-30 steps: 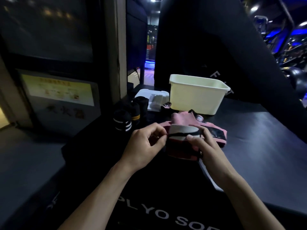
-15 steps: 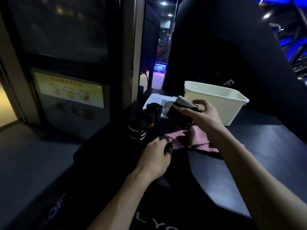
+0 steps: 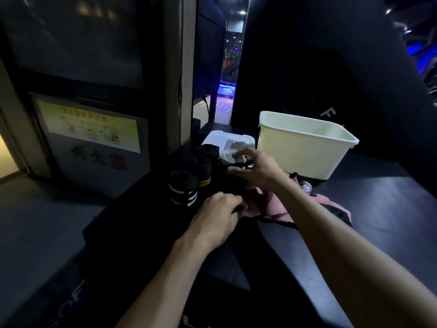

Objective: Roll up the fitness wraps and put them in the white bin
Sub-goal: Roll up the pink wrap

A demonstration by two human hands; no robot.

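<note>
R hand [image 3: 257, 170] has its fingers curled round a rolled grey/dark wrap [image 3: 233, 159], just left of the white bin [image 3: 305, 147], next to 3 black rolls [image 3: 183, 189] on the counter [image 3: 378, 209]. L hand [image 3: 216, 220] pinches the pink wrap [image 3: 272, 207] lying unrolled w/ fingers curled.

- White bin [image 3: 305, 147]: cream-white, plain, no pattern.
- Nearest rolled wrap [image 3: 182, 190]: black w/ white stripes round it.
- Next rolled wrap [image 3: 201, 170]: black w/ a yellow-gold band low down.
- Third rolled wrap [image 3: 209, 150]: plain black.
- Coiled wrap [image 3: 230, 155]: white-grey on a dark body.
- Loose wrap [image 3: 274, 207] on table [image 3: 390, 209]: pink, black edging.
- Table: dark, nearly black.
- Lid [image 3: 218, 137] behind: white.
- Poster [image 3: 88, 125]: yellow, red characters below.
</note>
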